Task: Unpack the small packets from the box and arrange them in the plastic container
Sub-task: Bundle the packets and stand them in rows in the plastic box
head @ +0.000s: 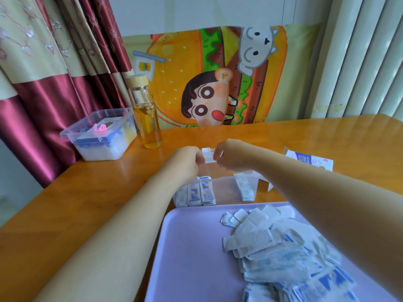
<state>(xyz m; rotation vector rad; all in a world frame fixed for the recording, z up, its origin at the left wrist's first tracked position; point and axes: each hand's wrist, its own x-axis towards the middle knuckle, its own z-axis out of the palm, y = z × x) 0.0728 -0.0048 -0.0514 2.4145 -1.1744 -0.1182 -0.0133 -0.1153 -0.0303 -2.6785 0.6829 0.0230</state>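
Over table (283, 136), packets (208, 156) (white) between both grips.

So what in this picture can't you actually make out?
Head view, the only one:
- What the left hand and right hand pinch over the clear container: fingers cover most of it.
- Print on the packets on the purple tray: blurred.
- The tray's near edge and the pile's end: cut off by the frame.
- The white box: partly behind the right forearm.
- Contents of the lidded tub: hazy through plastic.
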